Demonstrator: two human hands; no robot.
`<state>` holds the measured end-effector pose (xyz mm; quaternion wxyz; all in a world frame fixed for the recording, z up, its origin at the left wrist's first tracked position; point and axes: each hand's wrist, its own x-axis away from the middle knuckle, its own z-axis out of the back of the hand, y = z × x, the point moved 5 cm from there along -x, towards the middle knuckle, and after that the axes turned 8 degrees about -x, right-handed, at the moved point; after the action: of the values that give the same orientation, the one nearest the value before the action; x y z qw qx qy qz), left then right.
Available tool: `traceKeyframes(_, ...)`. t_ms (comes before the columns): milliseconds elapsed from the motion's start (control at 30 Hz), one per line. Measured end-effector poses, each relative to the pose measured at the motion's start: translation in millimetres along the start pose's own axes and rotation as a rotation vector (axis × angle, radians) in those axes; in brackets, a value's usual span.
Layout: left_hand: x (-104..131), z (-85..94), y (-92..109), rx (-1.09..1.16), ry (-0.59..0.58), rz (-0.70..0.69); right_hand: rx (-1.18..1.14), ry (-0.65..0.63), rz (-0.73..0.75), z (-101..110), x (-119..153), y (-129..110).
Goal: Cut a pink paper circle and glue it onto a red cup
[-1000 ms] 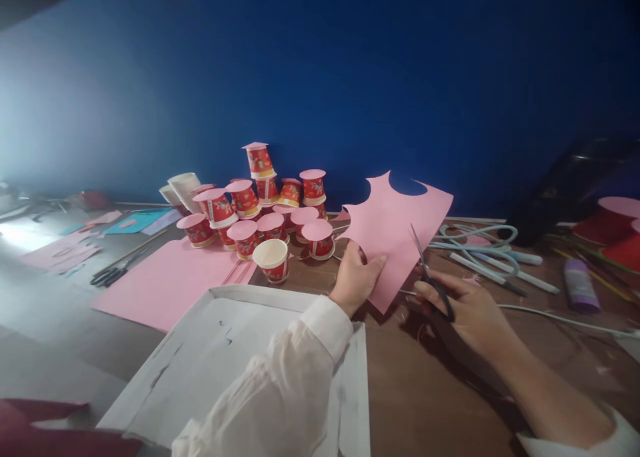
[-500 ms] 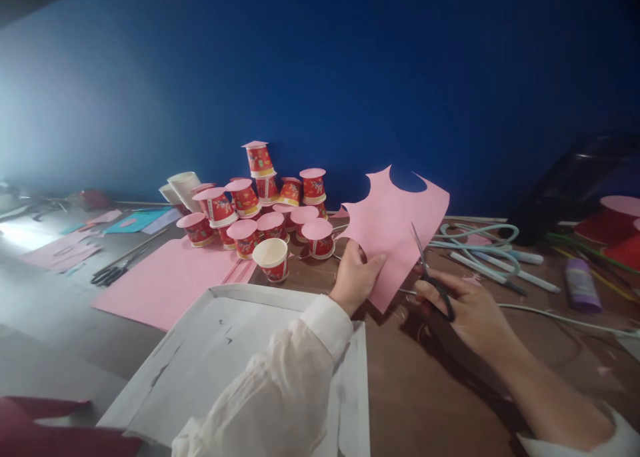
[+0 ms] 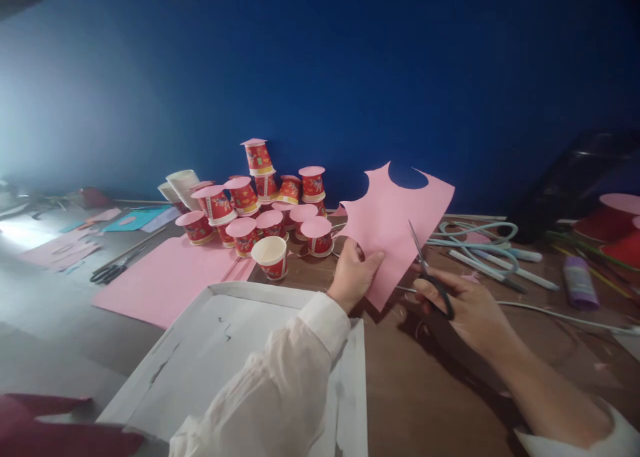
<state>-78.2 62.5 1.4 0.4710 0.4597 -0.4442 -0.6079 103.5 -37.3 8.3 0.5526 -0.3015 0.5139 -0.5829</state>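
Note:
My left hand (image 3: 354, 277) pinches the lower left edge of a pink paper sheet (image 3: 393, 224), thumb on its front. Round bites are cut from the sheet's top and left edges. Black-handled scissors (image 3: 434, 287) are in my right hand (image 3: 473, 314), fingers through the loops. Their blades point up and left across the right part of the sheet. Beyond my left hand, red paper cups (image 3: 320, 240) stand upside down in a stack, most topped with pink paper discs. One open cup (image 3: 271, 258) stands upright in front of them.
A white tray (image 3: 215, 294) lies under my left forearm. Left of it are pink sheets (image 3: 165, 277) and another pair of scissors (image 3: 113, 270). To the right lie pale coiled cord (image 3: 505, 230), white markers (image 3: 530, 276) and a purple glue stick (image 3: 581, 284). A blue wall (image 3: 320, 77) rises behind.
The right corner of the pink sheet has swung slightly outward. Both hands keep their holds, and the whole view has shifted a little.

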Motion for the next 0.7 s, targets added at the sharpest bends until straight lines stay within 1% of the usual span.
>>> traceKeyframes(167,-1,2.3,-1,0.013,0.009,-0.001,0.016,-0.073,-0.013,2,0,-6)
traceKeyframes(267,-1,2.7,0,0.024,0.004,0.001,0.038,-0.076,-0.013,3,1,-4)
traceKeyframes(467,-2,-1.3,2,0.119,-0.039,-0.021,0.107,-0.103,-0.007,6,-2,-2)
traceKeyframes(567,-5,-3.8,0,0.140,-0.052,-0.037,0.117,-0.107,-0.032,7,-4,-2)
traceKeyframes(700,-9,-6.4,-9,0.123,-0.052,-0.020,0.110,-0.093,-0.066,9,-5,1)
